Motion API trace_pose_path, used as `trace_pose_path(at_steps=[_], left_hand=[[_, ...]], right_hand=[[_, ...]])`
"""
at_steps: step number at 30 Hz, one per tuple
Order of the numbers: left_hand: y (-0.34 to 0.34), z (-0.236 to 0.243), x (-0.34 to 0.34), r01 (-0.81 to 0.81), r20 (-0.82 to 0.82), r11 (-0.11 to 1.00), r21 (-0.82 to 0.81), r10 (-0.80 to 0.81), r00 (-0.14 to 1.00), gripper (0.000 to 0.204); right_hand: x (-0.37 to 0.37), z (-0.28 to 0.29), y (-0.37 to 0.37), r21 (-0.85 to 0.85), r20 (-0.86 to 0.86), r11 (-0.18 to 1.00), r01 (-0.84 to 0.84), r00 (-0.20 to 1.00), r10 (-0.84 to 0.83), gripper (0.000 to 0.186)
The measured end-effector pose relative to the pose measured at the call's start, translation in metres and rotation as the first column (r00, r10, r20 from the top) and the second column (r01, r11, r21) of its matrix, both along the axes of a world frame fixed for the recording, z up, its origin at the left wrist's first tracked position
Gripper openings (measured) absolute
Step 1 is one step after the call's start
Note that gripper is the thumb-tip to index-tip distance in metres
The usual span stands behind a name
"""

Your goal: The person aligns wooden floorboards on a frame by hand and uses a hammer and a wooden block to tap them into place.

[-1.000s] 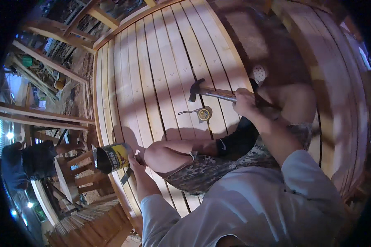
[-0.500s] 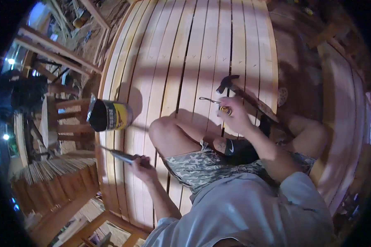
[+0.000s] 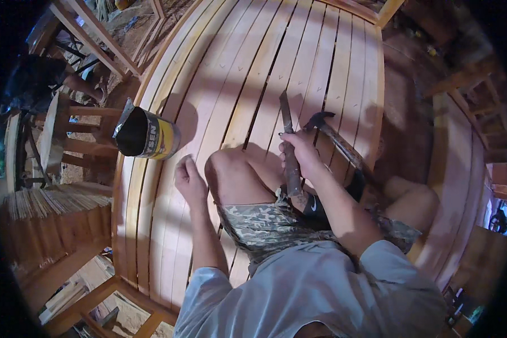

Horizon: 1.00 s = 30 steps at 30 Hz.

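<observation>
My right hand [image 3: 301, 155] is wrapped round a long, dark, chisel-like tool [image 3: 287, 112], which stands over the slatted planks with its narrow end pointing away from me. A claw hammer [image 3: 338, 139] lies just right of this hand, its head on the planks and its handle running toward my right knee. My left hand [image 3: 190, 180] is closed, thumb and fingertips together, beside my left knee; whatever is between them is too small to make out. Left of it, an open yellow-and-black can [image 3: 164, 139] with a dark inside sits on the planks.
I sit cross-legged on a large slatted wooden platform [image 3: 219, 73] with a raised edge. A wooden chair-like frame [image 3: 84, 129] and a stack of thin slats [image 3: 56, 197] stand to the left. Another person [image 3: 39, 84] is at the far left. A second planked surface [image 3: 456, 169] lies to the right.
The long tool has passed from my left hand to my right. The small yellow-and-black thing with a loop, earlier in my right hand, no longer shows clearly. My left hand has moved up toward the can.
</observation>
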<state>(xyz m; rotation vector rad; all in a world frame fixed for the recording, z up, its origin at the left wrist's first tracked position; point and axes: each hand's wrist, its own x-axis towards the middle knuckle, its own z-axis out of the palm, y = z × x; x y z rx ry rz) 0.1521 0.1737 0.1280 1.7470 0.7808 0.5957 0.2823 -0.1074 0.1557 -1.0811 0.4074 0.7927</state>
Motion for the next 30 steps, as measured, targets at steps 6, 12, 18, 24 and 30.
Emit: trace_pose_path(at_steps=[6, 12, 18, 24, 30], left_hand=[[-0.018, -0.134, -0.087, 0.610, -0.782, 0.637, 0.471, -0.018, 0.623, 0.073], [-0.035, -0.137, -0.095, 0.647, -0.816, 0.592, 0.481, 0.034, 0.576, 0.078], [-0.031, -0.143, -0.099, 0.636, -0.812, 0.605, 0.479, 0.031, 0.583, 0.079], [-0.029, -0.145, -0.100, 0.601, -0.791, 0.633, 0.487, 0.028, 0.611, 0.078], [-0.033, -0.144, -0.097, 0.588, -0.775, 0.657, 0.471, -0.010, 0.632, 0.079]], right_hand=[[0.022, -0.043, 0.008, -0.045, -0.067, 0.991, 0.123, 0.990, -0.126, 0.019], [0.015, -0.050, 0.017, -0.046, -0.121, 0.985, 0.164, 0.978, -0.168, 0.021], [0.010, -0.038, 0.032, -0.100, -0.145, 0.990, 0.104, 0.982, -0.118, 0.023], [0.030, -0.047, 0.049, 0.162, -0.270, 0.909, 0.384, 0.903, -0.333, 0.027], [0.046, -0.071, 0.040, 0.379, -0.508, 0.818, 0.434, 0.836, -0.208, 0.023]])
